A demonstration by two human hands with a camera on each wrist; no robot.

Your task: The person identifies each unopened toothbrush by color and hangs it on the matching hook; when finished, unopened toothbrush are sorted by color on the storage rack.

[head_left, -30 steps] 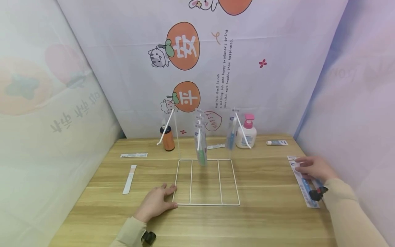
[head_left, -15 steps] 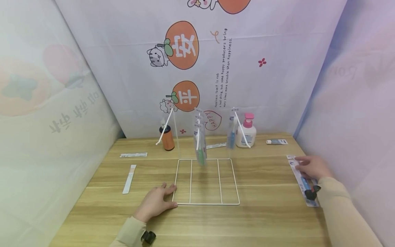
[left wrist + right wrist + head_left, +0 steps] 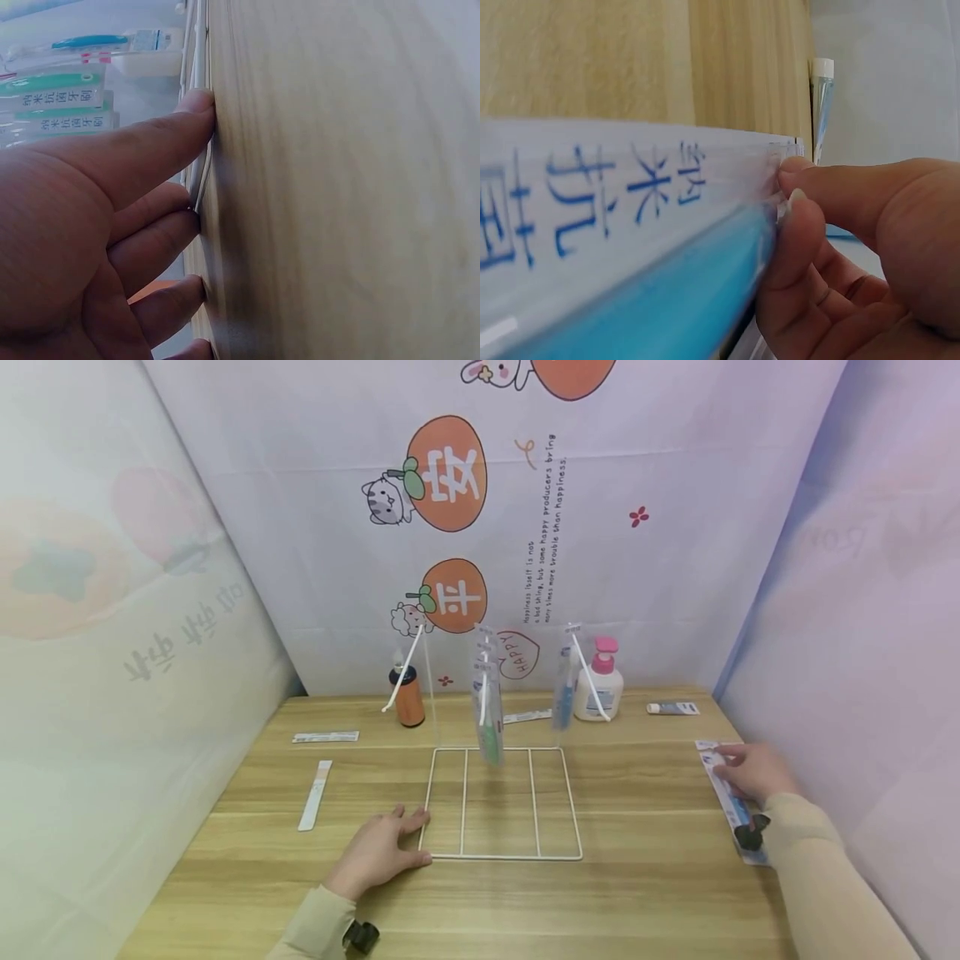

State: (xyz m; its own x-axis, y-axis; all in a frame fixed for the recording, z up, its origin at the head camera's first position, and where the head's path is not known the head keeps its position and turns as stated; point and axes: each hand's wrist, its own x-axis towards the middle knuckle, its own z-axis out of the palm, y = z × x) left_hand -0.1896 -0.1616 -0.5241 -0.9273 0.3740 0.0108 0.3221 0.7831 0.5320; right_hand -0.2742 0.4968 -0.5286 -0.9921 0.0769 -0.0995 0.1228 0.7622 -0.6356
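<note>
At the right of the table, my right hand [image 3: 759,772] pinches the upper part of a packaged blue toothbrush [image 3: 738,814] between thumb and forefinger. In the right wrist view, the clear pack [image 3: 615,184] fills the lower left, its blue handle showing. My left hand [image 3: 377,849] rests at the front left corner of a white wire rack [image 3: 502,857], thumb and fingertips touching the base wire and table. Green packaged toothbrushes [image 3: 490,739] hang on the rack's middle hook. Another blue packaged toothbrush [image 3: 564,697] hangs on its right hook; the left hook [image 3: 402,668] is bare.
Behind the rack stand an orange bottle [image 3: 409,700] and a white pump bottle [image 3: 600,695] with a pink top. A small tube [image 3: 672,707] lies back right. Slim white packets [image 3: 315,795] lie on the left. Printed cloth walls [image 3: 600,568] enclose the table.
My right hand and the packaged toothbrush have shifted slightly left, the pack's lower end most. My left hand stays on the rack.
</note>
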